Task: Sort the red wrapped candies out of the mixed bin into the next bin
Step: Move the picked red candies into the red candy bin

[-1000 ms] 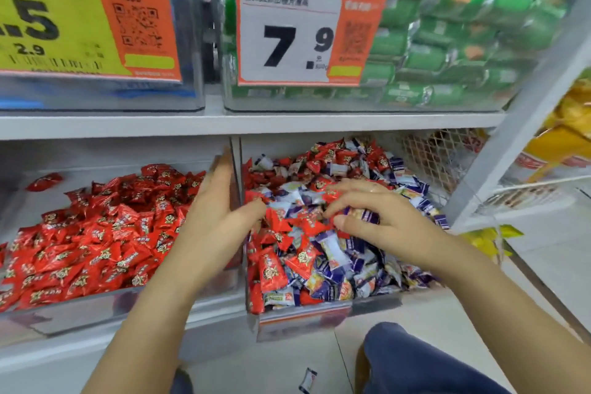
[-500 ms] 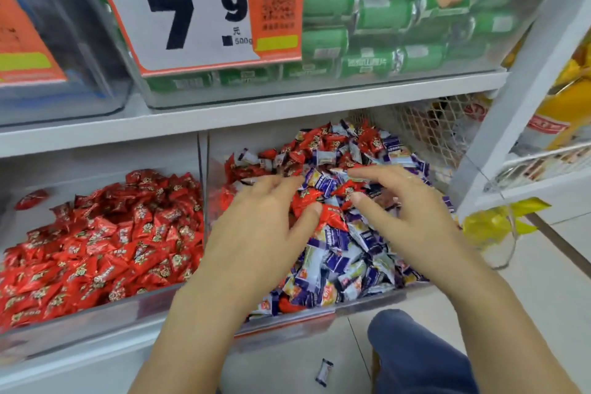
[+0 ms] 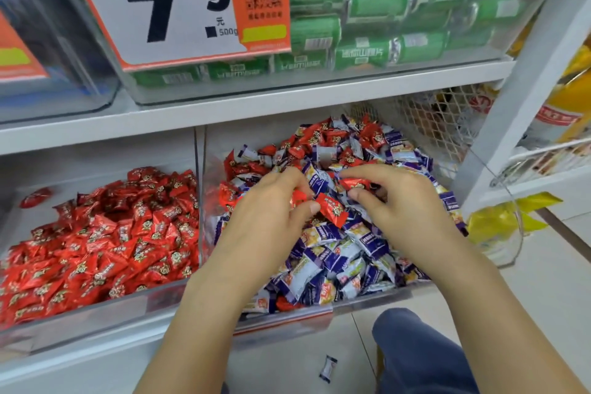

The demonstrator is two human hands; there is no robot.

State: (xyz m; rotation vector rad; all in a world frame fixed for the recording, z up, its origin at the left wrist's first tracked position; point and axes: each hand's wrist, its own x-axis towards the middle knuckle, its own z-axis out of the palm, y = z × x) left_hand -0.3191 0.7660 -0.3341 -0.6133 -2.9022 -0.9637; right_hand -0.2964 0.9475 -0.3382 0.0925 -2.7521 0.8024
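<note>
Red foil shows between the fingers of both hands in the head view, where two bare forearms reach up from the bottom edge into the mixed bin point(image 3: 287, 318), a clear-fronted tray heaped with red wrapped candies point(image 3: 315, 134) and purple-and-white candies point(image 3: 332, 261). The left hand point(image 3: 268, 217) lies palm down over the left half of the heap, its fingers curled inward and its thumb stretched to the right; it grips a red candy point(image 3: 331, 209), with the thumb tip pressed on the near end of the wrapper, and a scrap of more red foil shows just under its fingers. The right hand point(image 3: 396, 201) arches over the middle of the heap, wrist raised, forefinger bent across the top and thumb below, pinching a second red candy point(image 3: 354, 183) between them. The two hands sit close together, the held candies nearly touching. Just left of the mixed bin, past a thin clear divider, the next bin point(image 3: 96, 313) holds only red candies, spread in a low layer. Above both bins a white shelf point(image 3: 256, 102) carries a clear box of green packets point(image 3: 399, 9) with a price tag point(image 3: 179, 6) reading 7.9. On the floor below lies one stray purple-and-white candy point(image 3: 328, 368), beside a knee in blue cloth point(image 3: 415, 355).
</note>
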